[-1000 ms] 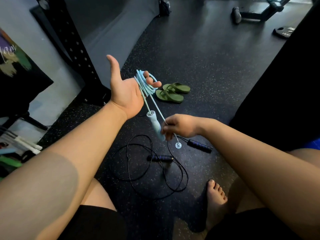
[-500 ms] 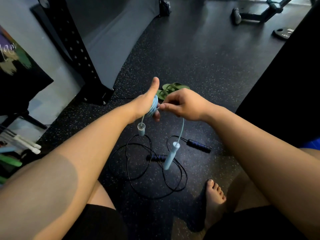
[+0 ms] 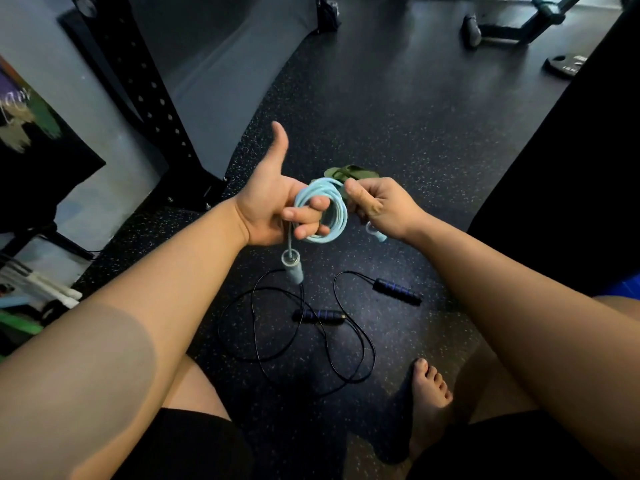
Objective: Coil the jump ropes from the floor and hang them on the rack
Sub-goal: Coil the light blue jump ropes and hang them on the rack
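now, blue rope [image 3: 337, 226]: off the floor [image 3: 398, 133], wound into a small coil of several loops and held in the air between the two hands.
left hand [image 3: 266, 209]: fingers curled through the middle of the coil and carrying it, thumb pointing up and free.
right hand [image 3: 384, 206]: clamped on the rope at the coil's right edge in a pinch, close beside the left hand.
handles: one [image 3: 293, 271] hangs on a short tail below the left hand; the other [image 3: 375, 233] peeks out under the right hand.
black rope [image 3: 318, 315]: lying loose on the floor in crossing loops, both handles down, not yet coiled.
rack [image 3: 145, 95]: i take the black holed upright at the left to be it, well apart from the hands.
step: likely the last turn of the blue coil, or tucking its end.
risk, coil: nothing seems to bind the loops, so if the left fingers relax or the pinch lets go, the springy cord could open out again.
risk, handle: the dangling handle's weight may drag a loop out on the way to the rack.
risk, hanging: an untied coil could slide off its peg.
risk, floor: the black loops lie near the bare foot [image 3: 429, 386], which could catch them when standing up.
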`<action>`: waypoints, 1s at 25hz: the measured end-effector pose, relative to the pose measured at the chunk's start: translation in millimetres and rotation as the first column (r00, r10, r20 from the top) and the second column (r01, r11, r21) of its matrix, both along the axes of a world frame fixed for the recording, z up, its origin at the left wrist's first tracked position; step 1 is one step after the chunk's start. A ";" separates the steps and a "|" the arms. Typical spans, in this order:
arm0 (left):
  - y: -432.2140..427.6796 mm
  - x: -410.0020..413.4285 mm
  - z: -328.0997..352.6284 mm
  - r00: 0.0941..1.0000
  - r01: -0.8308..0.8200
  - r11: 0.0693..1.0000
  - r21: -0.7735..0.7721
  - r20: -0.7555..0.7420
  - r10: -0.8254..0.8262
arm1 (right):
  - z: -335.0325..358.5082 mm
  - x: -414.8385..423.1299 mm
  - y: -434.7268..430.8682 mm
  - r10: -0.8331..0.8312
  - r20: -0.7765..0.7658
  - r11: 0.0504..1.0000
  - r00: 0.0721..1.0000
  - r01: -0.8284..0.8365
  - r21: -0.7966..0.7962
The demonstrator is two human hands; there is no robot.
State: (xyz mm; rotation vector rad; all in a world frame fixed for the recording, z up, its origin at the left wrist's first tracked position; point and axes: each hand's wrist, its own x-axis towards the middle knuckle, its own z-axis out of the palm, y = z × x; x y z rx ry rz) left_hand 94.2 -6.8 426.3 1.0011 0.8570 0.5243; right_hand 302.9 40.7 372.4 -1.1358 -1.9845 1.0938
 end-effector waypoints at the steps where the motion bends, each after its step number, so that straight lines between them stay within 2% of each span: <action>1: -0.1 -0.9 2.0 0.998 -0.046 0.999 0.004 0.043 0.046 | -3.3 -2.6 -1.3 -0.010 -0.026 0.999 1.000 0.009 -0.050; 5: -1.2 -2.2 3.4 0.965 -0.193 0.981 0.010 0.181 0.188 | -14.3 -17.5 -10.2 0.040 -0.110 0.983 0.993 -0.059 -0.176; 8: -0.2 -2.6 3.9 0.894 -0.319 0.948 -0.026 0.324 0.309 | -18.8 -23.5 -16.4 0.089 -0.165 0.968 0.982 -0.124 -0.219; 13: 3.2 -5.1 0.1 0.775 -0.469 0.880 -0.068 0.447 0.448 | -23.3 -28.3 -15.8 0.168 -0.033 0.967 0.985 -0.171 -0.189; 15: 4.2 -2.5 -1.9 0.746 -0.536 0.843 -0.047 0.440 0.500 | -21.5 -29.9 -18.6 0.202 -0.017 0.961 0.979 -0.201 -0.189; 18: 4.5 -0.1 -5.1 0.742 -0.608 0.794 -0.003 0.354 0.569 | -12.9 -33.9 -25.4 0.247 0.066 0.962 0.967 -0.236 -0.139; 21: 5.1 -2.2 -2.8 0.787 -0.578 0.816 0.002 0.264 0.557 | -13.8 -35.5 -28.6 0.260 0.126 0.960 0.957 -0.242 -0.143; 23: 5.3 -5.0 1.9 0.843 -0.515 0.857 0.013 0.188 0.504 | -14.7 -35.5 -28.0 0.174 0.029 0.961 0.984 -0.164 -0.222; 25: 3.3 -5.5 6.0 0.911 -0.398 0.917 0.023 0.125 0.392 | -9.0 -35.9 -25.0 0.060 -0.209 0.939 0.976 -0.126 -0.321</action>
